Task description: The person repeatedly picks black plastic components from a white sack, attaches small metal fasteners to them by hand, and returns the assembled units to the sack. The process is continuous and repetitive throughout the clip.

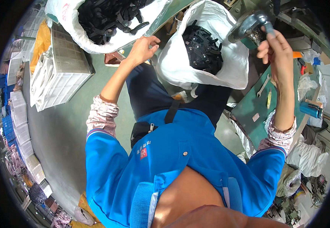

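Note:
My left hand [143,50] is between two white woven sacks, its fingers loosely bent and a little apart with nothing seen in them. Beside it on the right, an open white sack [236,62] contains many black plastic parts [205,51] with small metal pieces. A second white sack [67,26], at the upper left, is heaped with longer black parts [110,19]. My right hand [277,47] is raised at a shiny rounded metal machine part [248,24]. Its fingers are curled, and a greyish piece shows at the fingertips; what it is I cannot make out.
A green bench [250,108] on the right carries a wrench [263,85], a yellow-handled tool [269,99] and a blue object [311,110]. White plastic crates [68,72] stand on the floor at the left. Machine framework surrounds the upper right.

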Motion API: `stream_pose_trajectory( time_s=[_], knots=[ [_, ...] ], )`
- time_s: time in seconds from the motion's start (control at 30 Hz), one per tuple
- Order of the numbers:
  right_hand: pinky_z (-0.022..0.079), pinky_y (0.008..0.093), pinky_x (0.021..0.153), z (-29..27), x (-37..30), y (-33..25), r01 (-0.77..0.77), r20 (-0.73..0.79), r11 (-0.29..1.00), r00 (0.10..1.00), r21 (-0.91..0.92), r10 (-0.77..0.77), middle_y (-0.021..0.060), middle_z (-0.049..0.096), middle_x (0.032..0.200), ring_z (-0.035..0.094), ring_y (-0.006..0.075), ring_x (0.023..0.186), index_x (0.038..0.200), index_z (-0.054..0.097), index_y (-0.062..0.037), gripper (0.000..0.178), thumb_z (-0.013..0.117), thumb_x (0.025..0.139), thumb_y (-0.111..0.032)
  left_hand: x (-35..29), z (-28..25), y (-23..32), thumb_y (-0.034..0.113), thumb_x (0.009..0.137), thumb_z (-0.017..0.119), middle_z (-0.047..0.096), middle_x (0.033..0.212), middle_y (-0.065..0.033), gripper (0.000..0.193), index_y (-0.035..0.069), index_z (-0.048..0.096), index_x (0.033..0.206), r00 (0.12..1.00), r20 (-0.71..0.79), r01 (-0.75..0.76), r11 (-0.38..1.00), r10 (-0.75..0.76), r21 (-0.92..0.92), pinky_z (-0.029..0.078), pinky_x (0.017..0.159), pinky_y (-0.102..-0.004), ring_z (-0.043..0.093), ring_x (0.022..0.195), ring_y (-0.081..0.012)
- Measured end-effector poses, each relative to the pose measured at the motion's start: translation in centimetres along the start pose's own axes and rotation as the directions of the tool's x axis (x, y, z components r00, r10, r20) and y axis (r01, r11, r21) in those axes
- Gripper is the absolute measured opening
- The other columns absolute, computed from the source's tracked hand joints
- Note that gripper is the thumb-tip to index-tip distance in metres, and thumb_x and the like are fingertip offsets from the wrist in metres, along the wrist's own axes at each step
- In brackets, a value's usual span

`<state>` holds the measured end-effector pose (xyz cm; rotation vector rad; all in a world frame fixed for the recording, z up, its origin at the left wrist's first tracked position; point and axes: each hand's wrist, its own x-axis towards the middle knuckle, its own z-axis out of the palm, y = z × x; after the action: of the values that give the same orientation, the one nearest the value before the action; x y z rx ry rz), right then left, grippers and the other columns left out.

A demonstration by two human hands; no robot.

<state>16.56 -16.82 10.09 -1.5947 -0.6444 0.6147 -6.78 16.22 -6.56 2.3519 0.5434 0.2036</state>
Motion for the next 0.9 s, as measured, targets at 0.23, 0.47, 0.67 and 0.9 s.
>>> stream_pose_trajectory(
  time_s=[0.23,0.47,0.67,0.9],
  knots=[
    [0.052,0.0291,0.067,6.2,-4.6,6.5,0.194,0.116,0.813,0.981,-0.550,-0.155,0.0100,0.069,0.098,0.065,0.0146,0.087,0.116,0.065,-0.0051,0.030,0.068,0.089,-0.018,5.4,-3.4,-3.4,0.021,0.083,0.066,0.068,0.106,-0.0155,0.043,0.010,0.051,0.121,0.981,-0.177,0.159,0.868,-0.084,0.471,0.050,0.083,-0.0467,0.063,0.101,-0.0379],
    [0.050,0.0278,0.061,10.8,-9.4,10.3,0.156,0.054,0.930,0.988,-0.332,-0.147,0.0129,0.068,0.095,0.065,0.0180,0.074,0.113,0.064,-0.0018,0.024,0.064,0.090,-0.010,5.4,-4.7,-2.7,0.026,0.073,0.067,0.068,0.097,-0.0160,0.040,0.008,0.064,0.108,0.960,-0.279,0.090,0.922,0.019,0.376,0.052,0.082,-0.0448,0.065,0.096,-0.0347],
    [0.051,0.0276,0.066,12.9,-11.4,10.3,0.167,0.098,0.936,0.985,-0.310,-0.143,0.0129,0.068,0.093,0.065,0.0166,0.075,0.109,0.065,-0.0008,0.020,0.063,0.090,-0.007,10.3,-9.6,-6.1,0.044,0.081,0.060,0.064,0.115,-0.0239,0.058,0.002,0.055,0.120,0.769,-0.399,0.614,0.750,-0.499,0.245,0.047,0.093,-0.0459,0.062,0.107,-0.0397],
    [0.050,0.0294,0.061,14.2,-12.4,10.8,0.247,0.062,0.927,0.969,-0.282,-0.239,0.0137,0.067,0.090,0.063,0.0219,0.069,0.107,0.066,-0.0012,0.019,0.063,0.089,-0.006,13.5,-6.0,-3.1,0.074,0.072,0.061,0.049,0.135,-0.0240,0.104,-0.001,0.035,0.139,0.730,-0.341,0.682,0.597,-0.593,0.422,0.036,0.104,-0.0408,0.047,0.128,-0.0368]
  ],
)
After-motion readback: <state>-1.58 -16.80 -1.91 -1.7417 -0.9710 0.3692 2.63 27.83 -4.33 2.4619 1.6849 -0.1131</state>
